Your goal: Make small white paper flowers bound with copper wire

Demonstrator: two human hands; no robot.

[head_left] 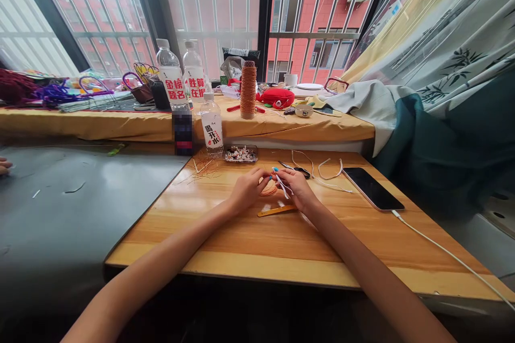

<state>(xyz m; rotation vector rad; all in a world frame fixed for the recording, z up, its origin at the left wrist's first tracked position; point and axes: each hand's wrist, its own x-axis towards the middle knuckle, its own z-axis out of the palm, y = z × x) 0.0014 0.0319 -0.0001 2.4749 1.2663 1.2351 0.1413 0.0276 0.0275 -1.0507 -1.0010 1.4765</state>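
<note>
My left hand (246, 188) and my right hand (295, 185) meet over the middle of the wooden table (249, 236). Between them lies a small coil of orange cord (269, 190), pinched by my left fingers. A thin white strip (281, 185) is held in my right fingers. Just below the hands a yellow wooden ruler (277, 210) lies flat on the table. Black-handled scissors (298, 170) rest just behind my right hand.
A small tray of beads (240, 154) and a water bottle (212, 127) stand behind the hands. White cord pieces (328, 176) and a phone (372, 188) with its cable lie to the right. An orange thread spool (248, 90) stands on the cluttered yellow-covered ledge (100, 123). Another person's fingers (4, 165) show at the far left.
</note>
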